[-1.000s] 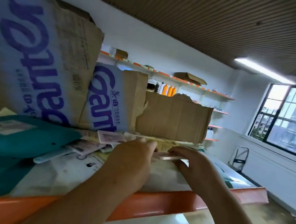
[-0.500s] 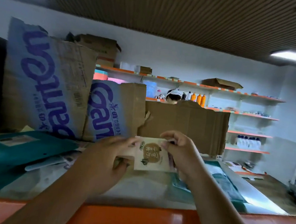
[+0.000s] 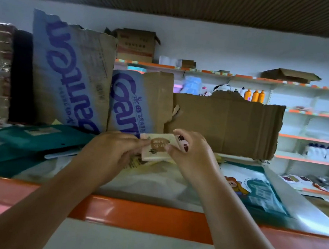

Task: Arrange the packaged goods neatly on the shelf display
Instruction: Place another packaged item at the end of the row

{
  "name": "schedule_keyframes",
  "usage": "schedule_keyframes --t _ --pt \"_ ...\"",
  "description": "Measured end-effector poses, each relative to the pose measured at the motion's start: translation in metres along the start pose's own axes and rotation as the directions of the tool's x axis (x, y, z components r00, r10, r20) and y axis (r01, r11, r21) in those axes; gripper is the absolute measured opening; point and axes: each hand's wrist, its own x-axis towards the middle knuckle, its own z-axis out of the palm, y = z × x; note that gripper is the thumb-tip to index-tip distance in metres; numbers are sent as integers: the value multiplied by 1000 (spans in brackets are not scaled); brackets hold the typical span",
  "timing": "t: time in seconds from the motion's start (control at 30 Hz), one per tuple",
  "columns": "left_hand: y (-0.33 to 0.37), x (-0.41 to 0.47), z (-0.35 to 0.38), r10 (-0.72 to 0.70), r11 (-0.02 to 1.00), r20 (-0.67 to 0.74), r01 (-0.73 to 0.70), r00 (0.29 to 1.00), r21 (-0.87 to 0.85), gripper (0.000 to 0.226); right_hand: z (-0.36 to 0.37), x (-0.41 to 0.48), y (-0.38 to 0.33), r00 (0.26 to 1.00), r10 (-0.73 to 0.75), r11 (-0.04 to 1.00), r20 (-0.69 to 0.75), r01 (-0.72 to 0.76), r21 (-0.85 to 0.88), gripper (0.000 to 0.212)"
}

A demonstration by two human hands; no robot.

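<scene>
Right, both hands are up at the top shelf [image 3: 141,212]. The small cream packet [image 3: 157,146] with the round brown label is pinched between them, just above the goods and about midway along the shelf, nearer its back edge than its orange front edge. The left hand [image 3: 112,151] nips the packet's left edge between thumb and curled fingers. The right hand [image 3: 188,156] takes the right edge between thumb and forefinger, with the other fingers tucked in.

This looks like the squaring-up step. To do it well, keep the label facing out and the packet level. Lower it flat onto the yellow packets [image 3: 136,161] lying under the hands, with its edges running parallel to the front edge. Let go with one hand first and steady it with the other, because the wrappers underneath look slippery.

Now the count:
- **Cream packet:** one in hand, though it looks thick at its lower edge, so I cannot tell if it is a thin stack.
- **Blue-printed cardboard sheets:** two stand along the back edge, a tall one [image 3: 70,71] and a shorter one [image 3: 129,101].
- **Plain brown cardboard sheet:** one [image 3: 225,126] to their right.
- **Teal flat packs:** they overlap at the left end [image 3: 27,141], number unclear.
- **Cartoon-printed clear pack:** one [image 3: 254,187] lies toward the right end.
- **Orange bottles:** three [image 3: 255,95] stand on the far wall shelving.
</scene>
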Motion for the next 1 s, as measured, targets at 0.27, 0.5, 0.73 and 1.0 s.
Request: schedule_keyframes --t 0.27,0.5,0.73,1.0 --pt "-2 -3 -3 -18 999 -37 19 999 47 37 15 -9 -10 928 -332 814 168 372 -447 49" --pt "-12 -15 -15 20 998 -99 -13 995 65 31 20 -20 -28 872 -450 668 191 471 -576 45" --pt "-47 -61 -74 -7 995 -65 13 998 103 35 67 -32 -73 783 -588 623 204 599 -503 41" --pt "-125 -138 -172 -143 972 -110 161 984 171 32 161 -34 -173 711 -675 632 196 695 -343 45"
